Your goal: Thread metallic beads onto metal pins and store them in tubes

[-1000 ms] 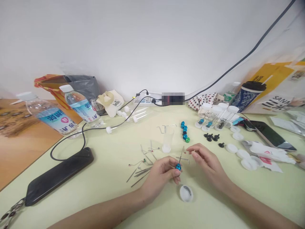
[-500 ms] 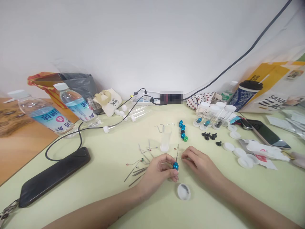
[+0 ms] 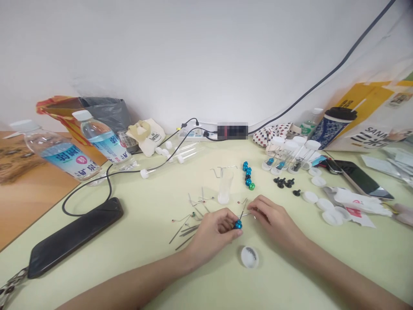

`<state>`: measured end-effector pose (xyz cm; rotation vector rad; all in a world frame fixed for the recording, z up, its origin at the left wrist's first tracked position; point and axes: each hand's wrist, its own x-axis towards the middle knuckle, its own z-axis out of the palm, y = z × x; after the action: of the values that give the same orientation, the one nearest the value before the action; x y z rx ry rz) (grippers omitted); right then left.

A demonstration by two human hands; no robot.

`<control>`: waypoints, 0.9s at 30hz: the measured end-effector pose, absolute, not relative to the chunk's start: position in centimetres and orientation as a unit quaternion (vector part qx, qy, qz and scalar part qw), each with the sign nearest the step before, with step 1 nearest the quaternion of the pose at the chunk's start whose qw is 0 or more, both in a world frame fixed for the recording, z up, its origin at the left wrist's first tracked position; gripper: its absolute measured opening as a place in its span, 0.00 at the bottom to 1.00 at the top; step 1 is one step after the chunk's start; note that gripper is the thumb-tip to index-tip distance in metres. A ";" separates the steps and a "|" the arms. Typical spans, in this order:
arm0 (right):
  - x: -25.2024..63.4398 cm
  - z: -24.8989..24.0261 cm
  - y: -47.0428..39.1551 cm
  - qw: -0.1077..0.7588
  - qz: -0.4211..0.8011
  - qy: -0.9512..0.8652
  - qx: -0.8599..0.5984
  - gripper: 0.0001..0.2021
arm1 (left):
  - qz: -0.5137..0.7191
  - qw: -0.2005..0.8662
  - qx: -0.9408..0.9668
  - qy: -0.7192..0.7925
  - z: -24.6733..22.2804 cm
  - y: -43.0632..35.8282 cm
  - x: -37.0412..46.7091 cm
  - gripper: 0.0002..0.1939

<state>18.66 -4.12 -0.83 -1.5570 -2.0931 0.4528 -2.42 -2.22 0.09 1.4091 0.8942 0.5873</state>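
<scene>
My left hand (image 3: 213, 232) is closed around a small shiny blue metal part (image 3: 238, 224), from which a thin dark rod (image 3: 243, 208) sticks up at a slant. Close on its right, my right hand (image 3: 272, 217) pinches a thin metal rod (image 3: 245, 214) that reaches toward the blue part. Whether the two touch I cannot tell. Below the hands sits a white cap (image 3: 249, 261) holding tiny dark metal bits. Thin dark rods (image 3: 189, 229) and bent wires with small coloured ends lie beside my left hand. A clear cup (image 3: 226, 187) stands beyond it, bent metal rods at its rim.
Blue parts and a green one (image 3: 251, 186) form a row behind. Black parts (image 3: 281, 183), white caps (image 3: 310, 197) and lidded clear tubes (image 3: 290, 157) are at right. A black phone (image 3: 75, 237), cable and water bottles (image 3: 69, 157) occupy the left.
The dark rod on the blue part now leans farther right. My right hand has shifted slightly, and its thin metal rod now crosses near the dark rod. The left hand keeps its grip.
</scene>
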 end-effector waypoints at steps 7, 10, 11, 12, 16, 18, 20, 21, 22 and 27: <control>18.9 -0.7 -4.1 0.257 0.170 -0.761 -0.571 0.09 | 0.273 0.685 0.571 0.360 -0.1 -1.6 -2.3 0.08; 18.8 -0.5 -4.2 0.254 0.173 -0.763 -0.569 0.09 | 0.276 0.699 0.551 0.364 -0.1 -1.2 -2.5 0.12; 18.7 -0.5 -4.2 0.253 0.174 -0.763 -0.569 0.09 | 0.278 0.704 0.544 0.363 0.0 -1.1 -2.5 0.12; 18.6 -0.4 -4.2 0.252 0.175 -0.763 -0.568 0.09 | 0.280 0.708 0.537 0.362 0.0 -1.0 -2.6 0.13; 18.4 -0.2 -4.1 0.250 0.180 -0.765 -0.566 0.10 | 0.290 0.729 0.517 0.343 0.3 -0.8 -2.8 0.14; 18.5 -0.3 -4.1 0.251 0.184 -0.766 -0.563 0.10 | 0.293 0.735 0.513 0.333 0.3 -0.8 -2.8 0.14; 18.6 -0.3 -4.1 0.264 0.192 -0.766 -0.554 0.10 | 0.294 0.737 0.512 0.328 0.3 -0.8 -2.8 0.14; 18.7 -0.3 -4.1 0.277 0.199 -0.763 -0.549 0.09 | 0.292 0.738 0.513 0.327 0.2 -0.8 -2.7 0.14; 18.7 -0.3 -4.2 0.293 0.207 -0.758 -0.544 0.09 | 0.290 0.738 0.514 0.326 0.2 -0.9 -2.7 0.13; 18.5 -0.2 -4.7 0.382 0.269 -0.729 -0.500 0.14 | 0.287 0.702 0.568 0.320 -0.1 -1.3 -2.6 0.10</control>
<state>18.48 -4.74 -0.22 -1.2762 -1.8605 0.6869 -2.57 -1.29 -0.06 1.2638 0.7118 0.6389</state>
